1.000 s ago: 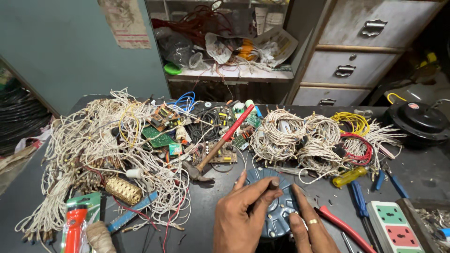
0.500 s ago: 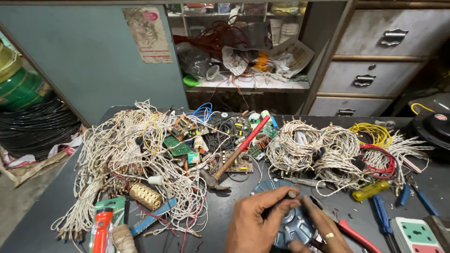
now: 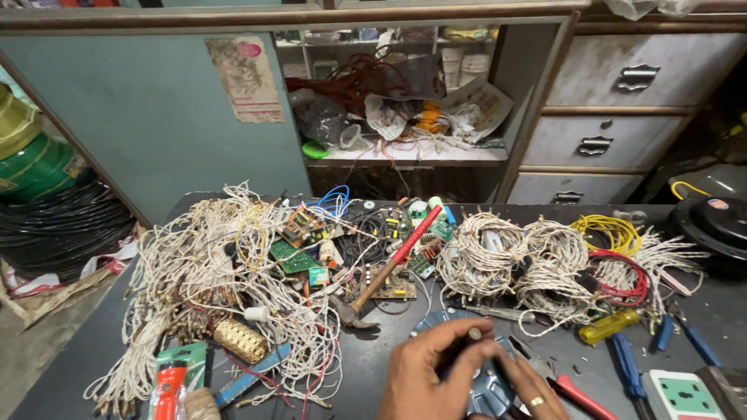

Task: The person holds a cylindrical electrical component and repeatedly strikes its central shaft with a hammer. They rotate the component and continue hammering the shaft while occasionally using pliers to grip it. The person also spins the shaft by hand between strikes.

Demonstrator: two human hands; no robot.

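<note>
At the bottom centre of the frame we see the left hand curled over a round blue-grey metal plate with cut-out slots, which lies flat on the dark surface. Its fingers are clenched around a thin dark tool whose tip sticks up between thumb and forefinger, its long axis tilted toward the upper right. The right hand, wearing a ring, rests on the plate's right edge; we cannot tell whether its grip is closed on anything.

Just right lie red-handled pliers, blue-handled screwdrivers, a yellow tool and a white socket board. To the lower left are an orange-and-green packet and a gold mesh cylinder.

Further up, a hammer with a red grip slants from lower left to upper right across green circuit boards. Tangled white twisted cords crowd the left; neater coils sit on the right, with yellow and red wire loops beyond.

At the back stand a cluttered shelf and grey metal drawers.
</note>
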